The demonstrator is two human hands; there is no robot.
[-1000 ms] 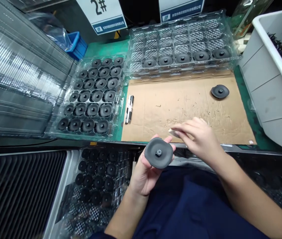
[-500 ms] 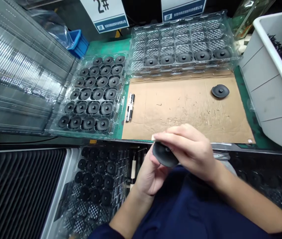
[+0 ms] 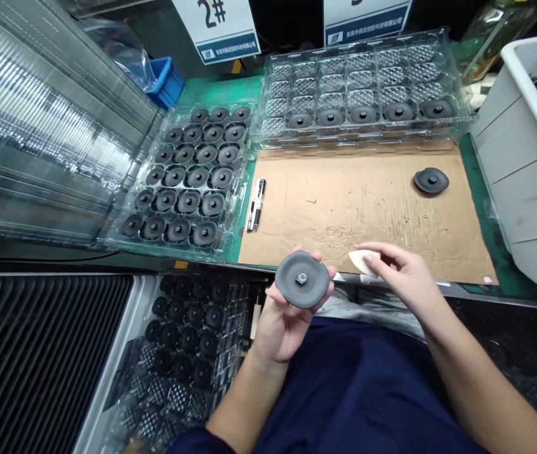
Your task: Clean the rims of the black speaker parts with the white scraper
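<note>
Fingertips of the left hand [image 3: 283,318] grip a dark round disc [image 3: 302,279] by its rim, flat face and centre nut turned up toward the camera, just over the near edge of the cardboard sheet [image 3: 367,208]. Just beside it, to its right, the right hand [image 3: 403,274] pinches a small pale wedge [image 3: 361,260] — tip aimed leftward at the disc, not touching it. A second disc [image 3: 431,180] lies well apart on the cardboard; a filled tray [image 3: 185,183] sits to the left.

Bare forearms, no gloves; dark navy garment over lap, navy sleeve edge at left elbow.
</note>
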